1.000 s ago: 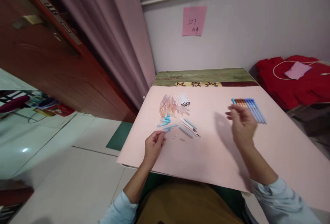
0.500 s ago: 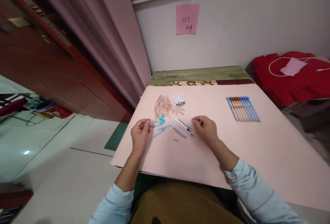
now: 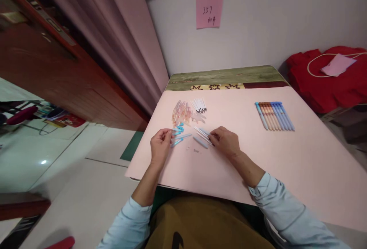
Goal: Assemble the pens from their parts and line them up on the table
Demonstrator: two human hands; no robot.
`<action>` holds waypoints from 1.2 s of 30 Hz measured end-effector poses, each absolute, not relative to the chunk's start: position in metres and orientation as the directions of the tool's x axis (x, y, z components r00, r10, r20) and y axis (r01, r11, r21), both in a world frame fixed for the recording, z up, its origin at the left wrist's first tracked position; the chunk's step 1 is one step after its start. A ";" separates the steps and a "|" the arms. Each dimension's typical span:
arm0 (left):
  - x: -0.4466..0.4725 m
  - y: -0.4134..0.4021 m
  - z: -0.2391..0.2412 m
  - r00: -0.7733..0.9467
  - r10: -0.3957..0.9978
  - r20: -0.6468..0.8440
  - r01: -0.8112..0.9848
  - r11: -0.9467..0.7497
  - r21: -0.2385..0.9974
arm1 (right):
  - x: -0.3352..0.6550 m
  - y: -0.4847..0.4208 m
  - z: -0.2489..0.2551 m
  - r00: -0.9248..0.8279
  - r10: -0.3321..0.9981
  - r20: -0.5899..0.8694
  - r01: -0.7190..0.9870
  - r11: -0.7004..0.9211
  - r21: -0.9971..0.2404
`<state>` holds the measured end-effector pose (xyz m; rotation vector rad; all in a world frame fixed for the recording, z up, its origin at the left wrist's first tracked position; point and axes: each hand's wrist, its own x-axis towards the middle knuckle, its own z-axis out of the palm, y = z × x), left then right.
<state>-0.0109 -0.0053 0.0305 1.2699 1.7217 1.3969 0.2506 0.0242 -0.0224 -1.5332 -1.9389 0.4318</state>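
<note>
My left hand [image 3: 161, 146] is closed in a pinch at the left, its fingertips close beside light-blue pen parts [image 3: 177, 142]. Whatever is between those fingers is too small to make out. Bent over the tip ends of some white pen refills [image 3: 203, 137], my right hand [image 3: 226, 140] has its thumb and fingers closed on a refill and hides the tips. A light-blue pen barrel [image 3: 200, 142] lies just in front of the refills. Small bright-blue pieces [image 3: 180, 126] are heaped beyond my left fingertips.
Behind are a pile of pinkish clear barrels [image 3: 181, 112], white refills with black tips [image 3: 199, 105] and pale clips [image 3: 198, 117]. A row of finished-looking pens [image 3: 274, 116] lies at the right. Tiny bits [image 3: 196, 151] lie near the front of the pink-covered table [image 3: 229, 180].
My right hand has come down and left onto the ends of the white refills, covering their tips. My left hand has shifted slightly right, still pinched. The view has tilted down a little.
</note>
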 end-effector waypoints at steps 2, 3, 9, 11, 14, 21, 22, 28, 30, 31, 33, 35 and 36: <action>-0.013 -0.005 0.028 -0.389 0.913 0.121 0.353 0.027 0.935 | 0.252 0.025 -0.022 -0.072 0.964 0.256 0.739 0.223 -0.636; -0.014 -0.005 0.027 -0.395 0.910 0.127 0.377 0.035 0.925 | 0.252 0.025 -0.021 -0.041 0.968 0.247 0.729 0.198 -0.656; -0.032 -0.009 0.021 -0.412 0.880 0.238 0.557 0.037 0.830 | 0.257 0.024 -0.015 0.073 0.987 0.145 0.610 0.071 -0.789; -0.036 -0.012 0.019 -0.410 0.877 0.251 0.605 0.055 0.794 | 0.258 0.024 -0.015 0.111 0.986 0.128 0.574 0.042 -0.818; -0.033 -0.015 0.017 -0.374 0.889 0.264 0.653 0.050 0.756 | 0.258 0.026 -0.018 0.153 0.979 0.137 0.518 0.039 -0.855; 0.020 0.011 0.033 0.107 0.921 0.374 0.830 -0.290 0.477 | 0.256 0.029 -0.024 0.178 0.965 0.191 0.498 0.079 -0.863; 0.028 0.018 0.034 0.191 0.916 0.354 0.848 -0.335 0.411 | 0.256 0.030 -0.025 0.186 0.963 0.193 0.490 0.079 -0.868; 0.054 0.053 0.025 0.573 0.811 0.118 0.794 -0.585 0.165 | 0.257 0.033 -0.027 0.215 0.959 0.184 0.431 0.076 -0.899; 0.054 0.059 0.022 0.628 0.775 0.070 0.765 -0.631 0.131 | 0.257 0.034 -0.026 0.212 0.961 0.177 0.414 0.075 -0.907; 0.054 0.061 0.022 0.640 0.766 0.057 0.758 -0.642 0.116 | 0.256 0.035 -0.026 0.210 0.963 0.171 0.402 0.075 -0.913; 0.053 0.064 0.023 0.649 0.759 0.045 0.754 -0.650 0.092 | 0.256 0.037 -0.026 0.213 0.964 0.162 0.371 0.074 -0.926; 0.052 0.066 0.024 0.650 0.759 0.040 0.755 -0.651 0.085 | 0.255 0.039 -0.025 0.214 0.964 0.158 0.344 0.077 -0.936; 0.052 0.067 0.026 0.653 0.756 0.035 0.752 -0.654 0.087 | 0.255 0.039 -0.024 0.210 0.965 0.159 0.337 0.081 -0.938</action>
